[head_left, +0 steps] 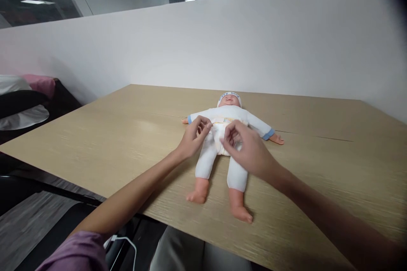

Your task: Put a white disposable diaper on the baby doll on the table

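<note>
A baby doll point(230, 112) in a white suit with blue cuffs and a white headband lies on its back, feet toward me. Around its hips, over the suit, is a white diaper point(219, 137) with a yellowish edge at the waist. My left hand point(194, 135) is at the diaper's left side, thumb and fingertips pinched together on its edge. Over the diaper's right half is my right hand point(249, 148), fingers curled in toward the thumb. It hides part of the diaper, and whatever lies between its fingertips cannot be made out.
The doll rests on a light wooden table point(127, 135), whose front edge runs close to my lap. Behind it stands a white partition wall point(203, 46). At the far left, pink and white cloths point(38, 84) lie on a dark chair. A white cable point(130, 241) hangs below the table edge.
</note>
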{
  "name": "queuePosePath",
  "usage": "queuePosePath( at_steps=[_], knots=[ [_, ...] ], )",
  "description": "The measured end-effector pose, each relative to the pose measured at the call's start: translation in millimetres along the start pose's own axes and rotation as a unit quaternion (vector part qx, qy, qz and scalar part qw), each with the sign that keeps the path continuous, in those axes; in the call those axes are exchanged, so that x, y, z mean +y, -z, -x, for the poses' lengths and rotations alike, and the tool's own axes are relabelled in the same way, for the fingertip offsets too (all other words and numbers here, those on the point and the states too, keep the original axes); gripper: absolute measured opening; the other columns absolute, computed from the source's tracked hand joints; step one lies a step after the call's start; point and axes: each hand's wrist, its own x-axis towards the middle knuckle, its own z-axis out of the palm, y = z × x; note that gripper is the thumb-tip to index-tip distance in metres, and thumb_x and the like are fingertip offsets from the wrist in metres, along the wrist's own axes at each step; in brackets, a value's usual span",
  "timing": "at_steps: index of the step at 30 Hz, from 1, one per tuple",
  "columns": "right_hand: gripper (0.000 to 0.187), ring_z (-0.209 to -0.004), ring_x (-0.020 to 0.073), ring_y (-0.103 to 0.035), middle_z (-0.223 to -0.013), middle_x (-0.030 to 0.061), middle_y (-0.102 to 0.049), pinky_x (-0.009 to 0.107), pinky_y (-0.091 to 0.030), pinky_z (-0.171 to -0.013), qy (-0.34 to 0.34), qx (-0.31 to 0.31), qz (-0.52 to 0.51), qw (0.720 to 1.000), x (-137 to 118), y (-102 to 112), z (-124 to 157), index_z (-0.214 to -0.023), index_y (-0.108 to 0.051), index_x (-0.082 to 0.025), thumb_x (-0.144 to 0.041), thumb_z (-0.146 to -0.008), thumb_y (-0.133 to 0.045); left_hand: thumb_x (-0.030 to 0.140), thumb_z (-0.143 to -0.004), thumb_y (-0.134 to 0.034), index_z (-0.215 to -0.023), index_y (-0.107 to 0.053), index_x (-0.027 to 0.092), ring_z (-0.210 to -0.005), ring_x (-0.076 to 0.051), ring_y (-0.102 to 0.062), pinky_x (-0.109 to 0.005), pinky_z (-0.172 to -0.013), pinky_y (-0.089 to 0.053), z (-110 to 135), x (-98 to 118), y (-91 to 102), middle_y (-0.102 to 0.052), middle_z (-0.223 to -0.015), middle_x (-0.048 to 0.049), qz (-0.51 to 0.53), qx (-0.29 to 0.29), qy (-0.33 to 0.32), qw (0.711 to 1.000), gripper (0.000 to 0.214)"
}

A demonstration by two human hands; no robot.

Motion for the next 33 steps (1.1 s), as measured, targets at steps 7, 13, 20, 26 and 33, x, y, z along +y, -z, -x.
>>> queuePosePath(
  at_steps=[7,13,20,26,33],
  knots=[
    [0.006,-0.082,0.0200,-0.067,-0.094,0.0002,-0.072,0.034,-0.048,-0.074,-0.057,-0.106,0.121,0.985,6,6,72,-0.104,-0.062,-0.026,-0.026,-0.098,-0.061,0.037,-0.108,-0.046,-0.094,-0.064,0.023,-0.092,-0.025,-0.054,-0.039,-0.090,-0.041,47,33,9.1,-0.069,-0.097,-0.0063,-0.212,-0.261,-0.082,0.938,0.027],
    [0.015,-0.073,0.0219,-0.067,-0.087,0.0021,-0.073,0.034,-0.038,-0.062,-0.105,-0.051,0.246,0.962,22,0,58,-0.105,-0.067,-0.023,-0.036,-0.101,-0.059,0.045,-0.097,-0.066,-0.093,-0.060,0.022,-0.076,-0.021,-0.059,-0.032,-0.070,-0.041,32,26,1.6,-0.067,-0.082,-0.0021,-0.155,-0.176,0.052,0.971,0.024],
    [0.016,-0.085,0.0250,-0.068,-0.106,0.0080,-0.070,0.034,-0.040,-0.064,-0.089,-0.057,0.294,0.950,5,-15,62,-0.109,-0.066,-0.021,-0.033,-0.100,-0.060,0.043,-0.094,-0.071,-0.073,-0.051,0.022,-0.066,-0.018,-0.054,-0.029,-0.065,-0.034,29,22,-11.1,-0.062,-0.070,0.0012,-0.195,-0.156,0.053,0.967,0.035],
    [0.030,-0.102,0.0310,-0.068,-0.126,0.0133,-0.061,0.041,-0.053,-0.078,-0.071,-0.048,0.292,0.953,8,-19,69,-0.125,-0.063,-0.020,-0.033,-0.099,-0.061,0.040,-0.096,-0.067,-0.080,-0.059,0.021,-0.082,-0.020,-0.058,-0.031,-0.077,-0.043,33,15,-8.6,-0.064,-0.085,-0.0021,-0.157,-0.133,0.015,0.978,0.026],
    [0.030,-0.121,0.0329,-0.063,-0.134,0.0144,-0.062,0.048,-0.053,-0.101,-0.062,-0.026,0.214,0.975,5,-22,69,-0.126,-0.061,-0.019,-0.026,-0.096,-0.062,0.036,-0.097,-0.064,-0.096,-0.063,0.021,-0.113,-0.025,-0.061,-0.036,-0.100,-0.047,34,12,-7.2,-0.063,-0.120,-0.0087,-0.104,-0.119,-0.008,0.987,0.016]
  ],
)
